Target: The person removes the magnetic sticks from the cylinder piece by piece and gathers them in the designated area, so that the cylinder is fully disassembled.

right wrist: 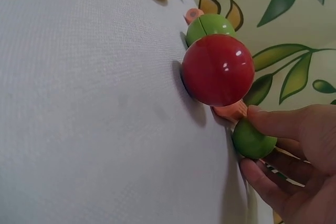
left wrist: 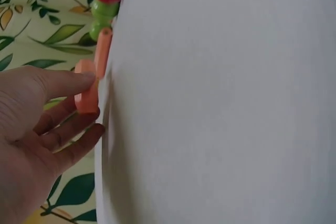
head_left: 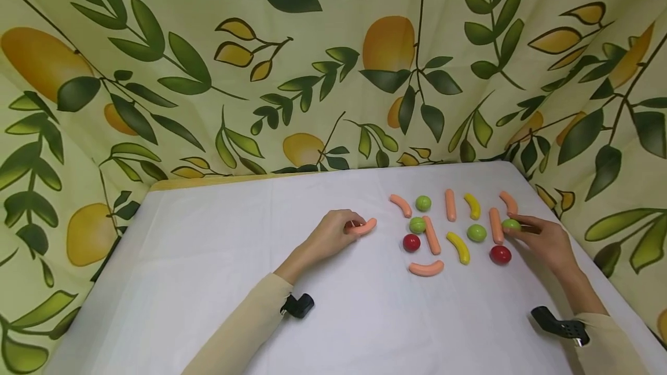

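Observation:
My left hand (head_left: pixel 330 231) pinches a curved orange-pink toy sausage (head_left: pixel 363 227) between thumb and fingers, left of the group of small toys. In the left wrist view the thumb lies across this sausage (left wrist: pixel 86 98). At the right side of the group, my right hand (head_left: pixel 549 243) holds a small green ball (head_left: pixel 511 224). The right wrist view shows thumb and fingertips around the green ball (right wrist: pixel 254 140). Close beside it are a straight sausage (head_left: pixel 496 226) and a shiny red ball (head_left: pixel 501 255). A curved sausage (head_left: pixel 508 202) lies just behind.
On the white-covered table (head_left: pixel 208 282) lie more straight and curved sausages (head_left: pixel 427 268), other green balls (head_left: pixel 476 232), a second red ball (head_left: pixel 411 242) and two yellow curved pieces (head_left: pixel 458 247). A leaf-and-fruit patterned curtain (head_left: pixel 323 97) hangs along the table's far and side edges.

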